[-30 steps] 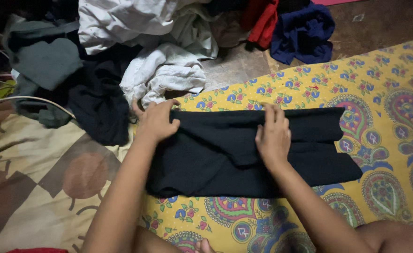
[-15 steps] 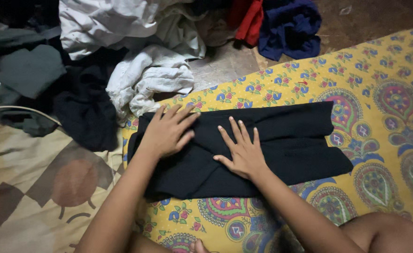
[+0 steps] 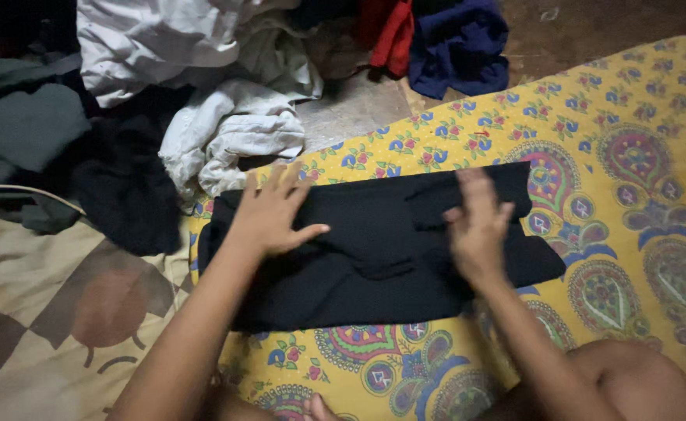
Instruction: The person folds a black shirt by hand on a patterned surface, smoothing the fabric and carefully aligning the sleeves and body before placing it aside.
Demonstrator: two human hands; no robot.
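A folded black garment lies flat on a yellow patterned cloth. My left hand rests flat on the garment's left part, fingers spread. My right hand lies over the garment's right part, blurred by motion, fingers apart and pointing away from me. Neither hand grips the fabric.
A pile of loose clothes lies at the back: white garments, dark ones, a grey-green piece, a red one and a blue one. A beige and brown checked cloth covers the left. My bare knee shows at bottom right.
My right hand has slid from the garment's middle toward its right end. My left hand has stayed on the left part. The view has drifted, so everything sits a little further left.
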